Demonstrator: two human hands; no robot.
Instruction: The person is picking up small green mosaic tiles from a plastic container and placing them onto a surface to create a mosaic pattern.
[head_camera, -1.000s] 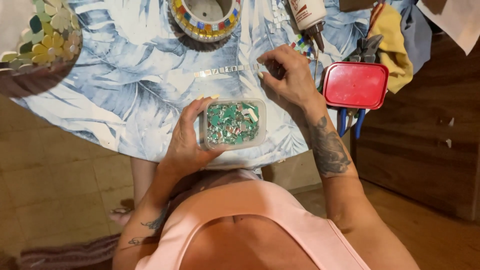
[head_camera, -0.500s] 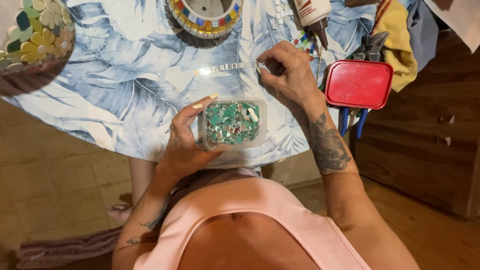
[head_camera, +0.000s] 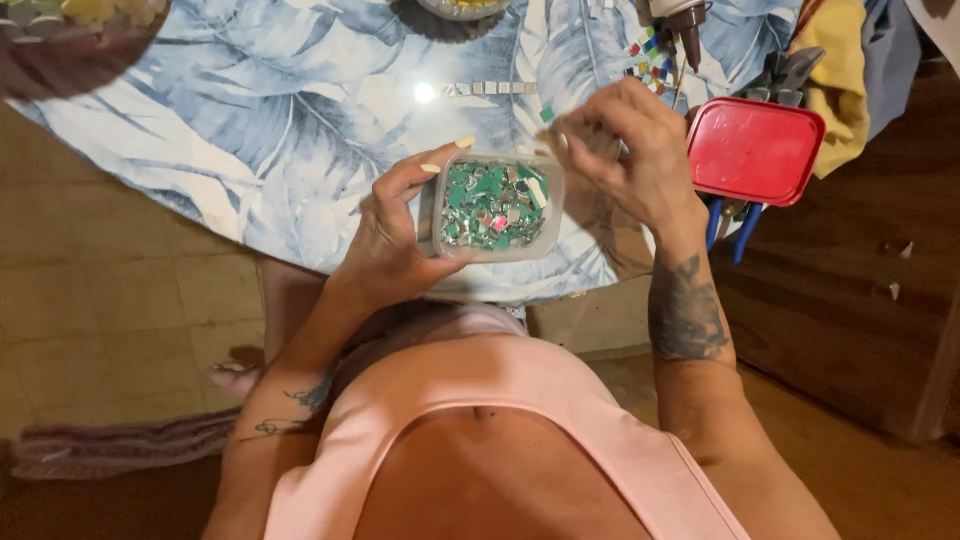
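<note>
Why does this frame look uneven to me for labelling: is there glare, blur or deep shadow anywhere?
Head view: a bright glare spot on the leaf-print tablecloth; right hand slightly motion-blurred; clear container in left hand fairly sharp; floor dim.

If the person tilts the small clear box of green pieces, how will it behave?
The clear box has no lid on and looks nearly full of loose green pieces, so they would probably slide and spill. The left hand grips it from one side only, so it may tip. The pieces look hard and flat, likely making the box heavy for its size.
</note>
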